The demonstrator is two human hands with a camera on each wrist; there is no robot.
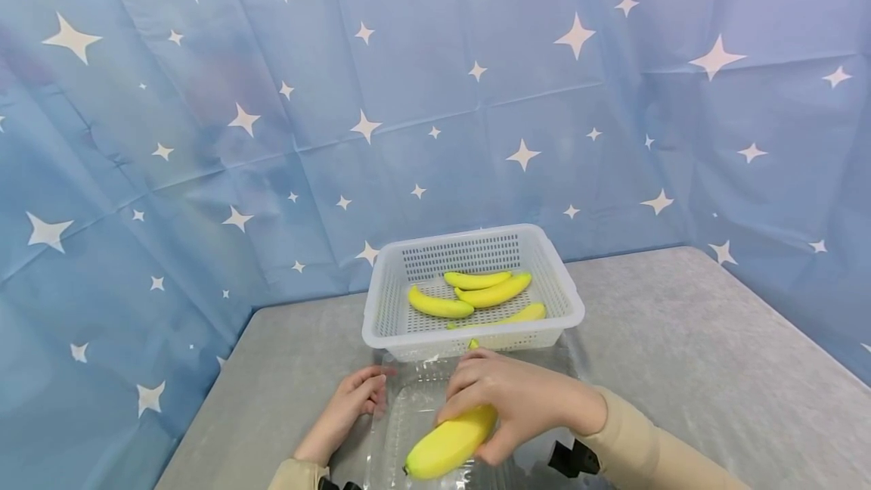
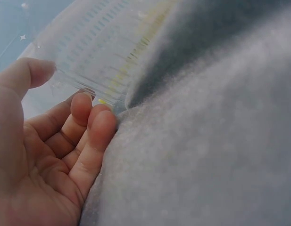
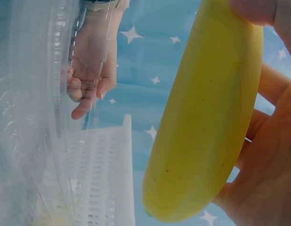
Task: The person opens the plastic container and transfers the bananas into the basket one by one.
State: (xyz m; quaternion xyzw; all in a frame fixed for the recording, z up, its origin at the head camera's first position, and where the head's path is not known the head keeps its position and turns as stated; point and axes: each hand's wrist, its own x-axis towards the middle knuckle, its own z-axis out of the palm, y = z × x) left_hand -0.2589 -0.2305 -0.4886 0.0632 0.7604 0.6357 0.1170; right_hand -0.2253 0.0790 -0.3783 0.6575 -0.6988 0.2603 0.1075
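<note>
A banana [image 1: 451,441] is gripped in the curled fingers of the right hand [image 1: 517,403] above the clear plastic container [image 1: 408,407], whose edge is steadied by the relaxed left hand [image 1: 350,399], so placing appears under way and a careful lowering is called for.

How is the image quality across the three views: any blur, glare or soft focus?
Head view: evenly lit and sharp, though the clear plastic container shows glare streaks. Left wrist view: the left hand is fairly sharp, while the grey table cover and container edge are soft. Right wrist view: the banana is clear; the white basket behind is hazy through plastic.
</note>
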